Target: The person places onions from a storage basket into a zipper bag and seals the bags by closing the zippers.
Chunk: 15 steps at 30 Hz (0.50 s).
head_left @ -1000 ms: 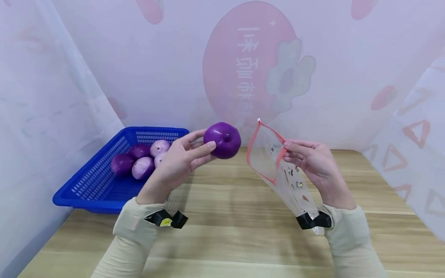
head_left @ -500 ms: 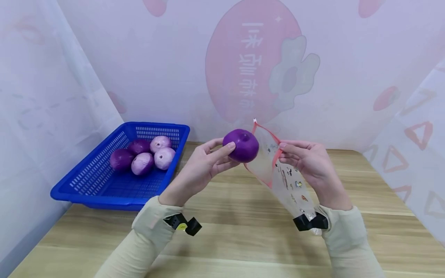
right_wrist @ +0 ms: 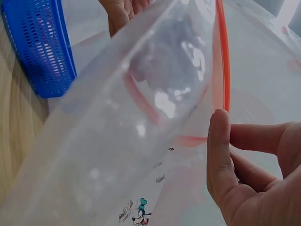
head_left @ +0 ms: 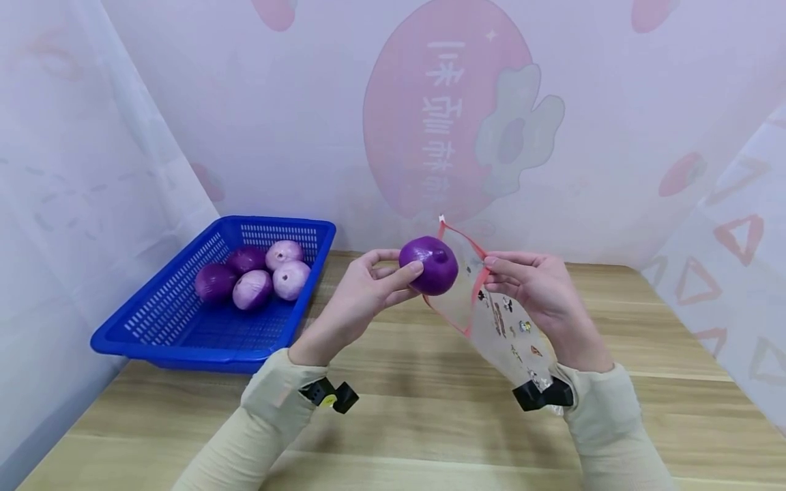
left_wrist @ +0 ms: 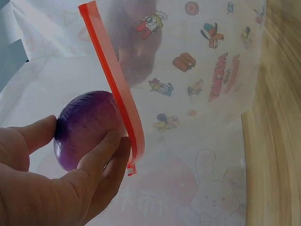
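My left hand (head_left: 359, 296) grips a purple onion (head_left: 437, 264) between thumb and fingers, right at the mouth of a clear zip bag (head_left: 500, 327). In the left wrist view the onion (left_wrist: 87, 127) sits beside the bag's red zip edge (left_wrist: 115, 77), partly behind the fingers. My right hand (head_left: 546, 290) pinches that red edge on its right side, and the bag hangs below with its mouth spread. Cartoon figures are printed on the bag. From the right wrist view, thumb and fingers (right_wrist: 218, 155) hold the red strip; the onion is blurred through the plastic.
A blue plastic basket (head_left: 184, 356) stands on the left of the wooden table (head_left: 393, 423), with several onions (head_left: 253, 290) at its far end. Behind the table hangs a pale printed cloth (head_left: 295, 136), with more cloth on both sides.
My left hand has carried the onion rightward from near the basket to the bag's mouth. My right hand has shifted slightly left with the bag, still pinching its edge.
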### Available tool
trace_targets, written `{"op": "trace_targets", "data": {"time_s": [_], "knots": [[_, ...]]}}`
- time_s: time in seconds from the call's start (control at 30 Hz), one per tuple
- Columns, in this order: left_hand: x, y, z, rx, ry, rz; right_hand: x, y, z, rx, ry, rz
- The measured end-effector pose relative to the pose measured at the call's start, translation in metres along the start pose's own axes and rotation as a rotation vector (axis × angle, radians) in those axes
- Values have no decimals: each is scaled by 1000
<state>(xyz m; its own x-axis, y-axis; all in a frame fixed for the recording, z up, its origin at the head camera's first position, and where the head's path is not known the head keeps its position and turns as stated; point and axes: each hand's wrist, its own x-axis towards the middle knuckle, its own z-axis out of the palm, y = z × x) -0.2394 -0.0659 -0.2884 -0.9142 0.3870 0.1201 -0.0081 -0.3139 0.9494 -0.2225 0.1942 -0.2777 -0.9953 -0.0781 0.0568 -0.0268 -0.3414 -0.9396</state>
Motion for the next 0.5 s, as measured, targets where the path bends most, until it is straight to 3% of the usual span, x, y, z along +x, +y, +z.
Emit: {"op": "trace_targets", "data": {"time_s": [0.23, 0.5], "knots": [[2, -6, -1, 107, 27, 32, 0, 1, 2, -15, 9, 16], [0, -12, -3, 411, 52, 103, 1, 3, 3, -8, 11, 5]]}}
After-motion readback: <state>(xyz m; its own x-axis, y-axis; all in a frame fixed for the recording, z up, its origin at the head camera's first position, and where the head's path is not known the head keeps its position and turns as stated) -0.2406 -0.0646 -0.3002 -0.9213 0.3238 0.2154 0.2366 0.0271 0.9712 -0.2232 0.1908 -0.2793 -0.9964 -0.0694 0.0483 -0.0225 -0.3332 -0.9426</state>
